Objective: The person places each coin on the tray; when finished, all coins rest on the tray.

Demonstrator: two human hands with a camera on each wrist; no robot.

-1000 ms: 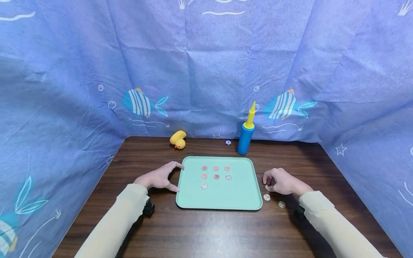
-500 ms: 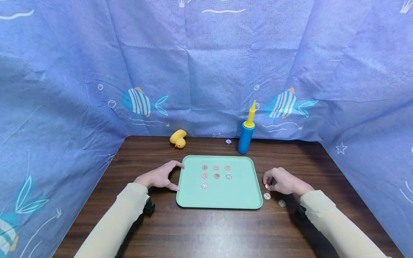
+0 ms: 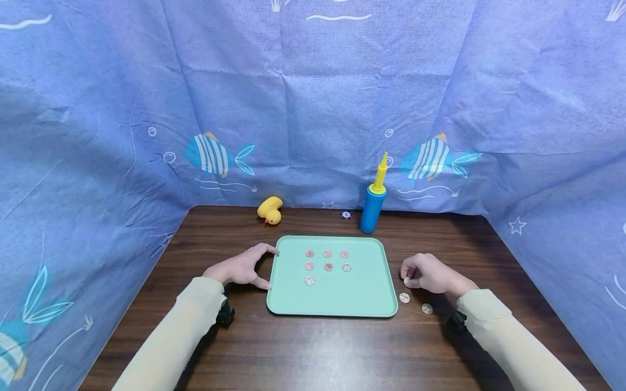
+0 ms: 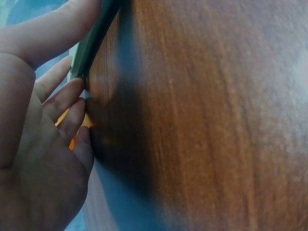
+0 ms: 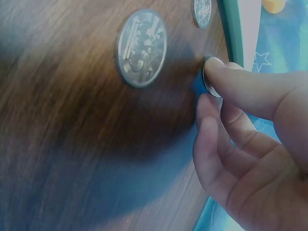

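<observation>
My right hand (image 3: 426, 273) pinches a silver coin (image 5: 211, 85) between thumb and fingers, close over the wood just right of the tray. The coin is tipped up on its edge in the right wrist view. Two more silver coins lie flat nearby: one (image 3: 404, 297) by the tray's edge, another (image 3: 427, 308) farther right. A mint-green tray (image 3: 352, 301) carries several copper-coloured coins (image 3: 327, 254) in two rows at its back, plus two silver ones (image 3: 310, 281). At the tray's left edge rests my left hand (image 3: 239, 267), its thumb and index finger spread along the rim.
Behind the tray stands a blue pump (image 3: 373, 212) with a yellow nozzle. A yellow rubber duck (image 3: 270, 210) and a small round disc (image 3: 346, 215) sit along the back of the dark wooden table (image 3: 313, 353). Blue fish-patterned cloth (image 3: 327, 125) hangs around three sides.
The right hand has drawn slightly right, and the coin at its fingertips has tilted up off the wood and moved with it. My left hand and the tray stay put.
</observation>
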